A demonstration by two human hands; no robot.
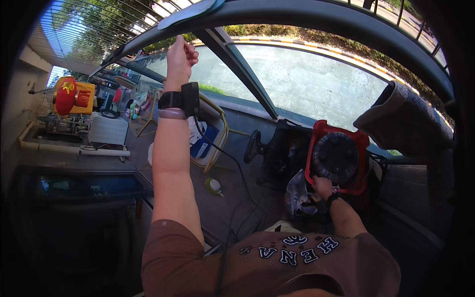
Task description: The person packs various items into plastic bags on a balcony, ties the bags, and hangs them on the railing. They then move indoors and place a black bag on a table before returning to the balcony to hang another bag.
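My left hand (182, 57) is raised at the upper left, just below the thick dark railing (282, 16). Its fingers are curled and the thumb points up; nothing shows in it. The wrist bears a black strapped device with a cable and a pinkish bangle. Lower right, my right hand (323, 186) grips the near left edge of a red plastic stool or crate (311, 156). A round, dark, ribbed object (336, 154) lies within the red rim. A clear plastic bag (297, 193) with things in it hangs or stands beside that hand.
A grey mat (408, 118) drapes at the right. A chair with a gold frame (222, 137) holds a blue box (205, 143). A green and white bottle (214, 186) lies on the floor near the cable (241, 169). A black handle (253, 146) juts out left of the stool or crate.
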